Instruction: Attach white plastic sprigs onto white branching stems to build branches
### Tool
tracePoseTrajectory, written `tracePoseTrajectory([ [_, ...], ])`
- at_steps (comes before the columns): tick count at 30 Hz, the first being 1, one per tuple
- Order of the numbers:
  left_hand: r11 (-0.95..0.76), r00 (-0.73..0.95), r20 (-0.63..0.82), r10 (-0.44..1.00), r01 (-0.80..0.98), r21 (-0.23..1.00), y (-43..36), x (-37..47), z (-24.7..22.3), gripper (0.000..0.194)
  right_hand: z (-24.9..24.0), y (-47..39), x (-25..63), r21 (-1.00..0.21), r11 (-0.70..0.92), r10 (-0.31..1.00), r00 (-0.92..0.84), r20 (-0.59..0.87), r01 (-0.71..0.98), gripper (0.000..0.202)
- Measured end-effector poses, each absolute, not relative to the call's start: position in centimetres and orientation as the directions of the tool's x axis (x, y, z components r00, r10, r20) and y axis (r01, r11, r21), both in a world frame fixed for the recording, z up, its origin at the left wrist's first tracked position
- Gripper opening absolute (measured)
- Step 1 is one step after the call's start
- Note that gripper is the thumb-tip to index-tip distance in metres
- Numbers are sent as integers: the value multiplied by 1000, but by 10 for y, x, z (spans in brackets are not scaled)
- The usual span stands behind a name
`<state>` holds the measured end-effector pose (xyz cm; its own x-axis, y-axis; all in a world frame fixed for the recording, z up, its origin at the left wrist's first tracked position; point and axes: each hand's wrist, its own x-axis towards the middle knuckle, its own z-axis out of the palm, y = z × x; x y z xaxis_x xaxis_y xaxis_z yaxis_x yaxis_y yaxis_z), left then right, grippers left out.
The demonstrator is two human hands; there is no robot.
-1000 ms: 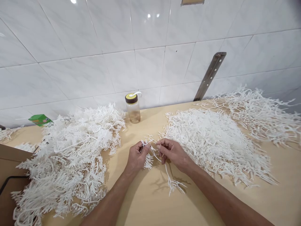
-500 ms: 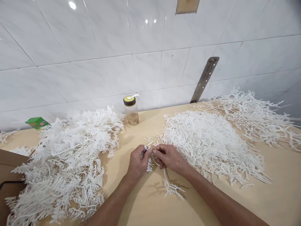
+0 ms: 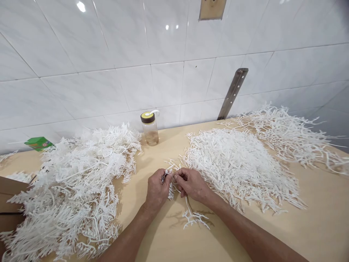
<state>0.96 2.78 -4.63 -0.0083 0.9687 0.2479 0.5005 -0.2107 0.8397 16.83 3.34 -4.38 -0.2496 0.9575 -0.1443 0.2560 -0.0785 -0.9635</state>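
Observation:
My left hand point(image 3: 158, 186) is closed around small white branched pieces point(image 3: 171, 191), whose tips stick out below its fingers. Touching it almost fingertip to fingertip, my right hand point(image 3: 192, 185) pinches a white branched stem. One long white stem point(image 3: 195, 218) hangs below the right hand, its forked end over the table. The exact spot where the pieces meet is hidden by the fingers. A large pile of white branched pieces point(image 3: 79, 182) lies to the left, and a second pile point(image 3: 234, 163) lies right of my hands.
Behind my hands, a bottle with a yellow and black lid point(image 3: 149, 129) stands on the table point(image 3: 171, 142). A third white pile point(image 3: 289, 134) is at the back right, near a metal bracket point(image 3: 233, 94) against the wall. A green carton point(image 3: 39, 143) sits far left, above a brown box point(image 3: 11, 200).
The view has shifted slightly, so most things appear a little further left. Both hands keep their hold, with hardly any change in the fingers.

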Motion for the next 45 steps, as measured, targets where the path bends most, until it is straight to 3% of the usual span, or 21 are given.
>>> tracePoseTrajectory([
  [8, -141, 33, 139, 990, 404, 904, 31, 7, -46, 41, -48, 37, 173, -989, -100, 923, -360, -132, 106, 27],
  [16, -213, 53, 218, 975, 518, 828, 28, 8, -48, 34, -49, 34, 170, -984, -41, 929, -356, -101, 171, 11],
  [21, -162, -46, 224, 973, 551, 818, 34, 9, -50, 30, -52, 25, 160, -986, 46, 956, -295, -3, 161, 7],
  [25, -74, -155, 158, 975, 446, 892, 39, 5, -49, 33, -54, 20, 155, -999, -3, 965, -263, -14, 42, 10],
  [31, -88, -21, 96, 995, 252, 964, 34, 3, -48, 39, -39, 33, 170, -1000, -24, 984, -177, -21, -19, 23],
  [34, -68, -1, 70, 998, 236, 969, 33, 4, -48, 42, -32, 43, 187, -996, 22, 999, -34, 19, 84, 24],
  [36, -63, -7, 67, 998, 240, 969, 33, 4, -47, 43, -29, 48, 199, -960, 64, 992, 91, 93, 272, 24],
  [38, -64, -18, 71, 997, 254, 965, 33, 4, -47, 43, -27, 51, 207, -854, 147, 948, 176, 266, 499, 24],
  [41, -62, -23, 71, 997, 274, 960, 34, 4, -46, 43, -25, 50, 208, -660, 297, 838, 143, 527, 690, 24],
  [45, -41, -27, 50, 998, 275, 961, 33, 5, -45, 44, -26, 38, 191, -643, 431, 843, -29, 537, 632, 22],
])
